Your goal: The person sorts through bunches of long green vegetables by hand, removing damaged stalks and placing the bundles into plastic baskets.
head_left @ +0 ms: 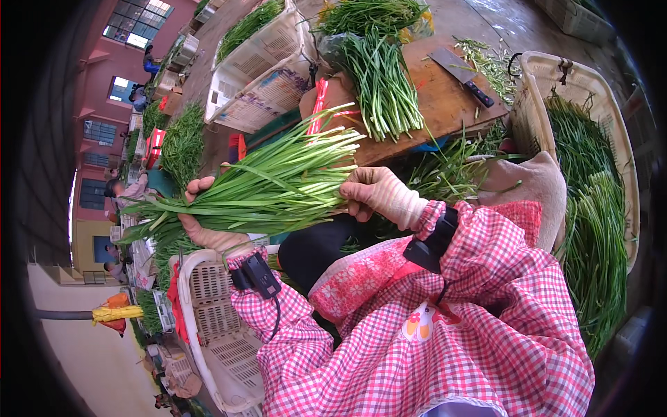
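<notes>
My left hand (208, 224) grips a loose bunch of garlic chives (271, 182) around its leafy part. The pale stem ends fan out to the right. At those ends, the thumb and forefinger of my right hand (372, 193) pinch at the edge of the bunch; how many stems they hold is hidden. Beyond it, a second bunch of chives (385, 88) lies on a wooden board (443, 114). On the same board rests a cleaver (453, 65) with a black handle. Red tie strips (318, 101) hang beside the board's left edge.
To the right stands a plastic crate (542, 99) holding chives (594, 219). Another crate (219, 302) is at lower left, and more crates (271, 57) stand beyond the board. Trimmings (490, 60) litter the floor past the cleaver. A co-worker (133, 190) sits farther left.
</notes>
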Demonstrator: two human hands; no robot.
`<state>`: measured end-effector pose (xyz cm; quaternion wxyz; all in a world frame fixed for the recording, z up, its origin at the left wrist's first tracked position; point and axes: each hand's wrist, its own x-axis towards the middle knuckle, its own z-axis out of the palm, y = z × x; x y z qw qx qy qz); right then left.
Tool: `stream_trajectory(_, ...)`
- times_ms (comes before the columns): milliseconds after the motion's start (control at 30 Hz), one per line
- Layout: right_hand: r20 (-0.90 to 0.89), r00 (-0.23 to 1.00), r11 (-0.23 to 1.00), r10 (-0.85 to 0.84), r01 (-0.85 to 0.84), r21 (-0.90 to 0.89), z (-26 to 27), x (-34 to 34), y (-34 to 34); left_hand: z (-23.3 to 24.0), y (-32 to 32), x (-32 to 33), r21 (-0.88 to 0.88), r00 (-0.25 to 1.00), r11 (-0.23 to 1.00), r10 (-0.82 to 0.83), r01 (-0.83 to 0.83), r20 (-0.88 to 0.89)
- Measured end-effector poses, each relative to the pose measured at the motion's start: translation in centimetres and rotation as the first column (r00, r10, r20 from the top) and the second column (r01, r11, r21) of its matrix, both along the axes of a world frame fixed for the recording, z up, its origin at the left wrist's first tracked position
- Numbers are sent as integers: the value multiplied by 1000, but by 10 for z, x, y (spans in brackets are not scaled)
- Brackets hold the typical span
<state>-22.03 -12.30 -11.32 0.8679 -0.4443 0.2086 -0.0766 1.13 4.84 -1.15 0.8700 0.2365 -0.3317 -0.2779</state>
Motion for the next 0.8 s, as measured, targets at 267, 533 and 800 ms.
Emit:
stream_trajectory(267,106,994,996,37,-29,-81,-16,-7,-3,-9,-5,2,-28,998,998,-54,55,36)
stream_trajectory(533,-613,778,-66,141,-610,-789,-89,-98,-78,12,27,41,-29,991,997,80,-78,105)
stream_trajectory(800,-118,991,400,57,-131,-907,9,-44,-35,21,31,25,-11,988,994,114,-113,108)
